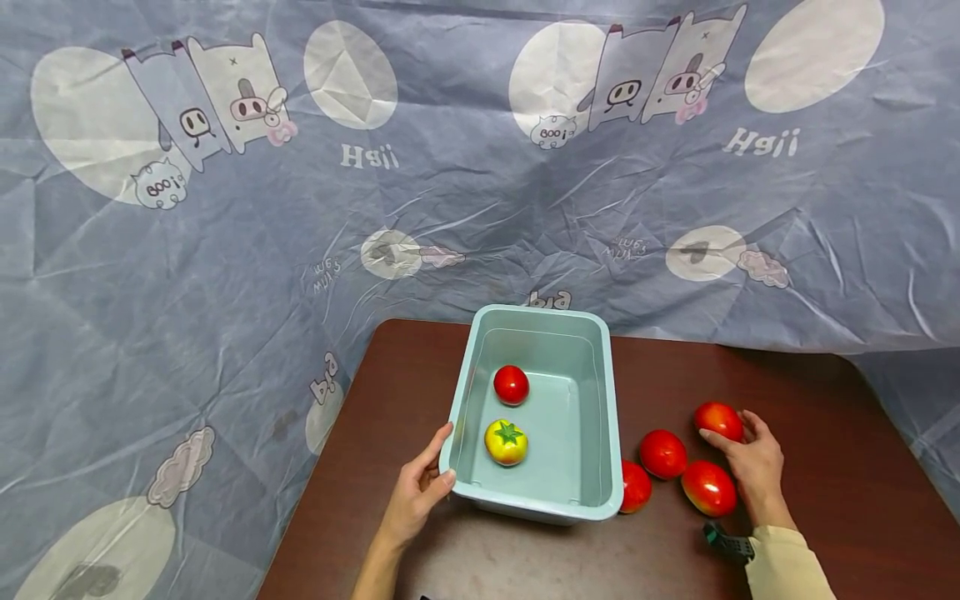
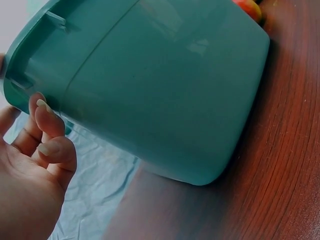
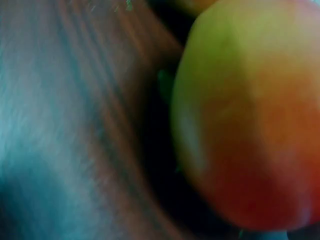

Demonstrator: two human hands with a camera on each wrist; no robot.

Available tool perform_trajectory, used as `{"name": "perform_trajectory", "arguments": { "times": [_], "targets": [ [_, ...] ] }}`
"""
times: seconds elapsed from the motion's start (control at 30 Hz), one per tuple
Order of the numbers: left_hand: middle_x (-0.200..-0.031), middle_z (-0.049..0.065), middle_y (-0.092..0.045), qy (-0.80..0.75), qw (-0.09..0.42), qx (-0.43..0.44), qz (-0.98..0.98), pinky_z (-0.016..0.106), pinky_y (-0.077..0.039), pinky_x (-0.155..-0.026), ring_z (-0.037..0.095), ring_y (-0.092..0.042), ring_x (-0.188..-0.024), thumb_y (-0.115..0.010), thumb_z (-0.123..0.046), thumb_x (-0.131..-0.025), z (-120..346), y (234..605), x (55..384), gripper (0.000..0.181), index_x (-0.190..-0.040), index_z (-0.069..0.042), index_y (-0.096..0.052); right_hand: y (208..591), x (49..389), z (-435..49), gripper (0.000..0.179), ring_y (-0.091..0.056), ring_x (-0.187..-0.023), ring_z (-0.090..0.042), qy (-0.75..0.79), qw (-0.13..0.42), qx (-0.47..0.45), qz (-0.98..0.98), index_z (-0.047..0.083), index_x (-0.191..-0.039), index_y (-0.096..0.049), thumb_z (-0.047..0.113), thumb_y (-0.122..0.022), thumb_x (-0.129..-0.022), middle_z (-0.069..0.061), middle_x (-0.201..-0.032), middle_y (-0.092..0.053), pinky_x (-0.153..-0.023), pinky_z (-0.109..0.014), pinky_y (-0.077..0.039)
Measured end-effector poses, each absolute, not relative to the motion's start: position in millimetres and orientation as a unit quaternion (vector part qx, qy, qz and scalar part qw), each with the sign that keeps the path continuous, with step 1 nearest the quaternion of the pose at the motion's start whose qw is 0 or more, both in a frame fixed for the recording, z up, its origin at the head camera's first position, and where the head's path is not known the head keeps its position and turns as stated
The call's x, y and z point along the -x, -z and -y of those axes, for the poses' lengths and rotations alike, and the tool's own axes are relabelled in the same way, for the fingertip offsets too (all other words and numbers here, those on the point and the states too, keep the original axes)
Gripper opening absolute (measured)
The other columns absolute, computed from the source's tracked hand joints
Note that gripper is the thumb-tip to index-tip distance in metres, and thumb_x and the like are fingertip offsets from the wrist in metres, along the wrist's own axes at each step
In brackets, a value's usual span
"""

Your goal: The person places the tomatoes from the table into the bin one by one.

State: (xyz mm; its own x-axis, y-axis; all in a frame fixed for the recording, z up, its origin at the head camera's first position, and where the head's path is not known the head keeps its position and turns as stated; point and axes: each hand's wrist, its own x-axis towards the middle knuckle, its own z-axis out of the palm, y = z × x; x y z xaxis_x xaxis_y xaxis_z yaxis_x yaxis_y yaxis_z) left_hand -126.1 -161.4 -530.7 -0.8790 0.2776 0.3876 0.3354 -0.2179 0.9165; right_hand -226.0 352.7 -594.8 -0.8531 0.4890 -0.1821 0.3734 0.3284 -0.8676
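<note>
A pale blue-green plastic basin [image 1: 536, 504] stands on the table, with a red tomato [image 1: 511, 385] and a yellow-red tomato [image 1: 506, 442] with a green leafy top inside. My left hand [image 1: 414, 492] holds the basin's rim at its near left corner; the left wrist view shows curled fingers [image 2: 49, 120] at the rim above the basin's outer wall [image 2: 165, 90]. On the right, my right hand [image 1: 756, 462] grips a red tomato [image 1: 717, 420] between thumb and fingers. Close in the right wrist view is a red-and-yellow tomato [image 3: 250, 125], blurred; no fingers show there.
Beside the basin lie more red tomatoes: one [image 1: 636, 487] against its right side, one [image 1: 663, 454] behind that, and one [image 1: 708, 488] near my right wrist. A dark strap [image 1: 727, 542] is on that wrist. Printed grey-blue cloth [image 1: 480, 183] hangs behind the brown table [image 1: 795, 392].
</note>
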Motion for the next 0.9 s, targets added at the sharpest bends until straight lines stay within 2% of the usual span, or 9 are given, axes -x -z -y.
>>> {"name": "perform_trajectory", "arguments": {
  "times": [0.07, 0.17, 0.23, 0.3, 0.4, 0.47, 0.67, 0.9],
  "targets": [
    [-0.125, 0.031, -0.048, 0.742, 0.020, 0.243, 0.624, 0.029, -0.052, -0.081, 0.028, -0.060, -0.101, -0.044, 0.010, -0.088, 161.7, 530.5, 125.8, 0.060, -0.144, -0.001, -0.026, 597.3, 225.2, -353.9, 0.093, -0.033, -0.132, -0.027, -0.518, 0.054, 0.259, 0.813, 0.020, -0.147, -0.024, 0.041, -0.075, -0.073, -0.009, -0.149, -0.031, -0.109, -0.041, -0.027],
    [-0.124, 0.032, -0.049, 0.742, 0.021, 0.242, 0.625, 0.027, -0.052, -0.079, 0.031, -0.060, -0.098, -0.044, 0.010, -0.088, 162.0, 530.3, 125.8, 0.059, -0.144, -0.001, -0.026, 601.2, 223.8, -354.7, 0.087, -0.039, -0.127, -0.020, -0.516, 0.061, 0.254, 0.816, 0.025, -0.145, -0.029, 0.041, -0.075, -0.072, -0.009, -0.146, -0.035, -0.104, -0.022, -0.033],
    [-0.124, 0.032, -0.048, 0.741, 0.022, 0.243, 0.625, 0.028, -0.052, -0.081, 0.032, -0.060, -0.099, -0.044, 0.010, -0.088, 162.1, 530.4, 126.0, 0.059, -0.144, -0.001, -0.026, 603.3, 222.8, -355.1, 0.082, -0.045, -0.118, -0.010, -0.517, 0.070, 0.257, 0.813, 0.028, -0.142, -0.035, 0.040, -0.076, -0.072, -0.006, -0.142, -0.040, -0.092, -0.009, -0.036],
    [-0.125, 0.031, -0.048, 0.740, 0.019, 0.242, 0.627, 0.030, -0.052, -0.081, 0.030, -0.060, -0.100, -0.044, 0.009, -0.088, 162.1, 530.6, 126.3, 0.059, -0.144, -0.001, -0.026, 604.8, 221.9, -355.4, 0.078, -0.047, -0.107, -0.001, -0.523, 0.081, 0.260, 0.808, 0.029, -0.139, -0.039, 0.038, -0.077, -0.071, -0.003, -0.135, -0.046, -0.078, -0.001, -0.035],
    [-0.127, 0.030, -0.047, 0.741, 0.017, 0.241, 0.627, 0.033, -0.051, -0.084, 0.027, -0.059, -0.103, -0.045, 0.009, -0.088, 161.9, 531.2, 126.6, 0.059, -0.144, -0.001, -0.027, 605.3, 220.2, -355.1, 0.075, -0.048, -0.095, 0.006, -0.555, 0.092, 0.259, 0.785, 0.027, -0.136, -0.043, 0.032, -0.079, -0.070, 0.005, -0.124, -0.051, -0.071, 0.000, -0.036],
    [-0.128, 0.029, -0.048, 0.739, 0.018, 0.239, 0.629, 0.030, -0.051, -0.082, 0.024, -0.059, -0.102, -0.045, 0.008, -0.088, 161.7, 531.4, 126.7, 0.059, -0.144, -0.002, -0.027, 604.6, 218.7, -354.5, 0.076, -0.050, -0.092, 0.007, -0.583, 0.095, 0.255, 0.765, 0.024, -0.136, -0.044, 0.028, -0.080, -0.069, 0.009, -0.119, -0.053, -0.070, -0.001, -0.038],
    [-0.130, 0.025, -0.047, 0.736, 0.023, 0.241, 0.632, 0.020, -0.049, -0.069, 0.022, -0.056, -0.092, -0.046, 0.008, -0.088, 160.5, 532.5, 127.1, 0.059, -0.144, -0.001, -0.027, 603.0, 212.0, -352.8, 0.077, -0.050, -0.092, 0.008, -0.618, 0.084, 0.272, 0.733, 0.028, -0.135, -0.045, 0.029, -0.081, -0.067, 0.011, -0.119, -0.053, -0.067, -0.002, -0.038],
    [-0.130, 0.025, -0.047, 0.742, 0.024, 0.240, 0.625, 0.023, -0.051, -0.078, 0.027, -0.058, -0.098, -0.046, 0.008, -0.088, 160.3, 533.6, 126.6, 0.059, -0.144, -0.002, -0.027, 593.8, 213.5, -346.6, 0.071, -0.054, -0.089, 0.004, -0.665, 0.108, 0.255, 0.694, 0.023, -0.131, -0.050, 0.021, -0.082, -0.067, 0.014, -0.110, -0.057, -0.068, -0.003, -0.041]
  ]
}}
